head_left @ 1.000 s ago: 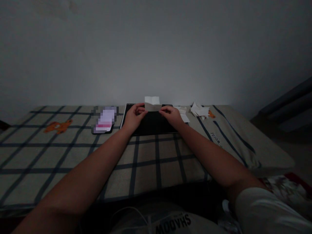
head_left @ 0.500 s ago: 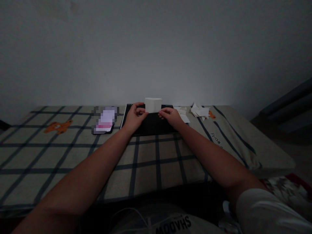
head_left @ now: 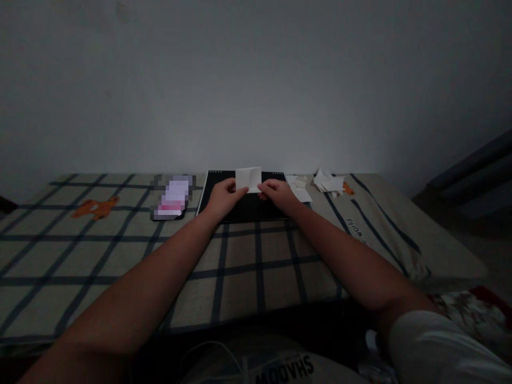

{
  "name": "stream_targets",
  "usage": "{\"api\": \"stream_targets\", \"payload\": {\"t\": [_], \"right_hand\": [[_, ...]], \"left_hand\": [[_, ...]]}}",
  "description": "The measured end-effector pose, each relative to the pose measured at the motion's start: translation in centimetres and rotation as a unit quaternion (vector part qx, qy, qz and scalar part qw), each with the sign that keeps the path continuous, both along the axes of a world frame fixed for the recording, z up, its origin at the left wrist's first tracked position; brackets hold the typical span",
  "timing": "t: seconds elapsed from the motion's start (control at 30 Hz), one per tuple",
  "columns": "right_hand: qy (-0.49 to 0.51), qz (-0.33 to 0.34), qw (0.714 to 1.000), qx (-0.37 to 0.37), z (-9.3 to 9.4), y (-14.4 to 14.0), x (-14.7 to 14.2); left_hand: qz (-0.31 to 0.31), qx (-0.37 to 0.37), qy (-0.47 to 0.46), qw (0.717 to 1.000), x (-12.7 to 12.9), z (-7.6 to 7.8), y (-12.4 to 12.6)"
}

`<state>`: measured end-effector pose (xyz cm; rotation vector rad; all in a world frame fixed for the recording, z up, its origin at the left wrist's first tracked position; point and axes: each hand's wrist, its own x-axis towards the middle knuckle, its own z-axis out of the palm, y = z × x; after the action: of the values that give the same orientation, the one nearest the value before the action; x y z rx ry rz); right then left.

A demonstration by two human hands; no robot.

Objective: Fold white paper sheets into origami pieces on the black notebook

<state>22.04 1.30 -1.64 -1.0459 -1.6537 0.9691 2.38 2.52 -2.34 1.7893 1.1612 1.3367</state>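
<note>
White paper, a small folded piece, is pinched at its lower corners by both hands: left hand on its left edge, right hand on its right, fingers closed on it. It sits above a black pad on the checked bed. Paper scraps lie far right.

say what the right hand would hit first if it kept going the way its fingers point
The right hand points left, its fingers already on the small white paper. Straight past that it would likely meet the left hand, which holds the paper's other side above the black pad. Depth is hard to judge.
</note>
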Motion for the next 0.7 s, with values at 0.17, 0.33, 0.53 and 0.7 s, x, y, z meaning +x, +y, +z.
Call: {"api": "stream_targets", "payload": {"t": [0.17, 0.33, 0.53, 0.7], "right_hand": [[0.052, -0.018, 0.998, -0.01, -0.4, 0.49, -0.07], [0.072, -0.043, 0.996, -0.005, -0.63, 1.0, 0.22], [0.033, -0.042, 0.998, 0.037, -0.19, 0.61, 0.49], [0.042, -0.065, 0.997, 0.001, -0.19, 0.83, 0.44]], "left_hand": [[-0.046, -0.008, 0.009, 0.999, 0.29, 0.31, -0.46], [-0.011, -0.029, -0.051, 0.998, 0.16, 0.44, -0.14], [-0.035, -0.068, -0.083, 0.994, -0.04, 0.72, -0.49], [-0.001, -0.04, -0.048, 0.998, -0.02, 0.86, -0.68]]}}
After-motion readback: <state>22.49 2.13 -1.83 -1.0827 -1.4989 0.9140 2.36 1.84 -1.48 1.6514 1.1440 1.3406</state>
